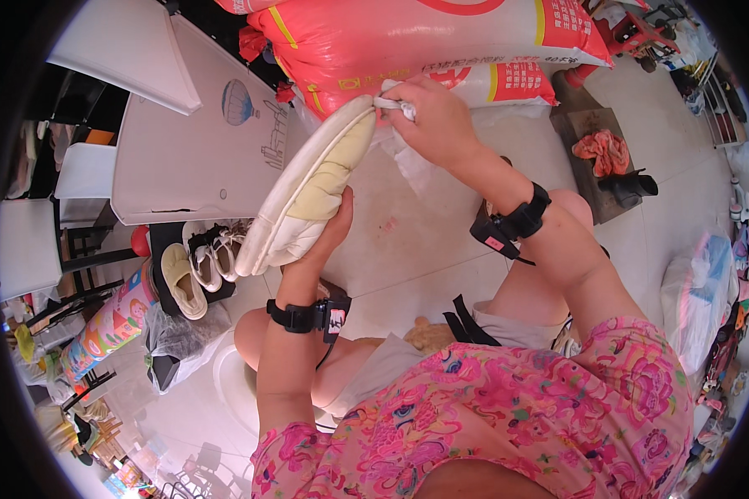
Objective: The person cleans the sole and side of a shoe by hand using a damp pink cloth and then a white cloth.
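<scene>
A pale cream padded slipper (315, 193) is held up at the centre left, tilted, its thick sole edge facing left. My left hand (337, 227) grips it from the right, low down and partly hidden behind it; perhaps the hand is inside, which I cannot tell. My right hand (427, 118) pinches a crumpled white cloth (401, 107) against the slipper's upper tip. A similar cream slipper (183, 280) rests beside white lace-up shoes (209, 256) on a dark surface at the left.
Large red and white printed sacks (412, 37) lie ahead. A folding board (193, 143) with a balloon drawing stands at the left. On the right, a low wooden stool (583, 134) bears a crumpled orange-red cloth (602, 153) and a black boot (628, 187). A wrapped bundle (696, 299) lies farther right.
</scene>
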The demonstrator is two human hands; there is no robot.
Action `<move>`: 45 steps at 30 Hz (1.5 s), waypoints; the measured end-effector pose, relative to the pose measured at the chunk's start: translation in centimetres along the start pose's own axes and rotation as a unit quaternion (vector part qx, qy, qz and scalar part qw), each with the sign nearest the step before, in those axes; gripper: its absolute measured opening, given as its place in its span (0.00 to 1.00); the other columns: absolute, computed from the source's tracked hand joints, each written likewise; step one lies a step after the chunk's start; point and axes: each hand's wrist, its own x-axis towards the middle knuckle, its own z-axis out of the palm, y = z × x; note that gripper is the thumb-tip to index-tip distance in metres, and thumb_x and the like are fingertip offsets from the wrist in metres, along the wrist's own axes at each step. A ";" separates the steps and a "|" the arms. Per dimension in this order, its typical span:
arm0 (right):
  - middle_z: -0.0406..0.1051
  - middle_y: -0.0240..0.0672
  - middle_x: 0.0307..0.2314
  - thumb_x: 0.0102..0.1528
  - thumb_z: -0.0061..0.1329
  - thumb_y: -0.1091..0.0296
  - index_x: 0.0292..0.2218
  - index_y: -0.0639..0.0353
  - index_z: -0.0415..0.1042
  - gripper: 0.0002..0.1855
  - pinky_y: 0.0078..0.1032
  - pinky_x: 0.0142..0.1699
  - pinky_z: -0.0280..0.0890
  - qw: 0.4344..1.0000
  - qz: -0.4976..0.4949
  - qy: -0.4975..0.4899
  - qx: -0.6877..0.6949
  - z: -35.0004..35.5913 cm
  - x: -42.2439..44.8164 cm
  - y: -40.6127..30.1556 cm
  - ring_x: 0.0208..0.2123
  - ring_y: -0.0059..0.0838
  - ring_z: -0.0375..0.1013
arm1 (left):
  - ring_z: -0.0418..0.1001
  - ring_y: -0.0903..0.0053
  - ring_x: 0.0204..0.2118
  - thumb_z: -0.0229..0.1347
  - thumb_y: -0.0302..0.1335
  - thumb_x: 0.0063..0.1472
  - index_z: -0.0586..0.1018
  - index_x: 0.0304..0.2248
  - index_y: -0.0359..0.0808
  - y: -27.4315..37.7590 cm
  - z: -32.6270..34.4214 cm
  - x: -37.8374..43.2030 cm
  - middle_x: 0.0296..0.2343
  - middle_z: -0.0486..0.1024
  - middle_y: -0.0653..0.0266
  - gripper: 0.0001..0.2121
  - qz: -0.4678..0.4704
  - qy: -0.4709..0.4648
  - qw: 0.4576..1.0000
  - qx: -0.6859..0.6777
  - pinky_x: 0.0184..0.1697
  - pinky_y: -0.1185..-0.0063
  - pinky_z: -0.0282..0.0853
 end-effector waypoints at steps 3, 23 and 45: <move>0.72 0.35 0.29 0.47 0.50 0.64 0.33 0.54 0.75 0.10 0.32 0.37 0.66 1.000 -0.003 -0.006 -0.009 0.0 -0.2 -1.1 0.34 0.37 0.71 | 0.74 0.65 0.32 0.53 0.35 0.55 0.77 0.34 0.41 -0.1 -0.1 0.2 0.29 0.76 0.62 0.10 0.012 0.047 0.998 -0.029 0.38 0.71 0.70; 0.74 0.37 0.30 0.49 0.53 0.64 0.36 0.59 0.76 0.13 0.24 0.37 0.66 0.970 -0.021 -0.149 0.189 0.7 -0.5 -2.1 0.31 0.30 0.73 | 0.69 0.59 0.44 0.49 0.33 0.58 0.71 0.46 0.41 -2.9 1.5 -0.4 0.40 0.73 0.56 0.16 0.060 -0.065 0.993 -0.077 0.48 0.69 0.63; 0.75 0.39 0.31 0.46 0.59 0.54 0.37 0.68 0.75 0.24 0.22 0.42 0.64 0.895 0.135 -0.359 0.229 0.6 -1.5 -1.1 0.33 0.24 0.71 | 0.73 0.72 0.39 0.60 0.30 0.49 0.72 0.42 0.29 -2.7 -3.0 1.5 0.37 0.74 0.58 0.21 -0.146 -0.157 0.847 -0.487 0.43 0.77 0.67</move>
